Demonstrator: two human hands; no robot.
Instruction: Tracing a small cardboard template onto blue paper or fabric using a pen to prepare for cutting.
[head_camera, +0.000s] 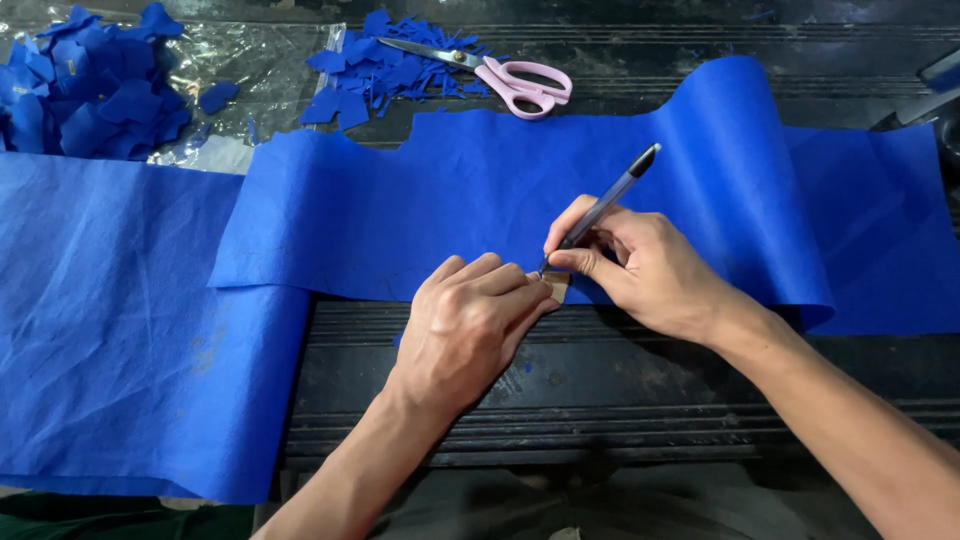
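Observation:
A long strip of blue fabric (400, 210) lies across a dark ribbed work surface (600, 370). My left hand (468, 320) presses a small tan template (556, 288) flat on the fabric's near edge, fingers curled over it. My right hand (640, 262) grips a dark pen (604, 205), its tip touching the fabric right beside the template. The two hands meet at the template.
Pink-handled scissors (510, 80) rest at the back among blue fabric scraps (380, 70). A heap of cut blue pieces (90, 85) sits on clear plastic at the back left. More blue fabric (120, 330) hangs over the left front edge.

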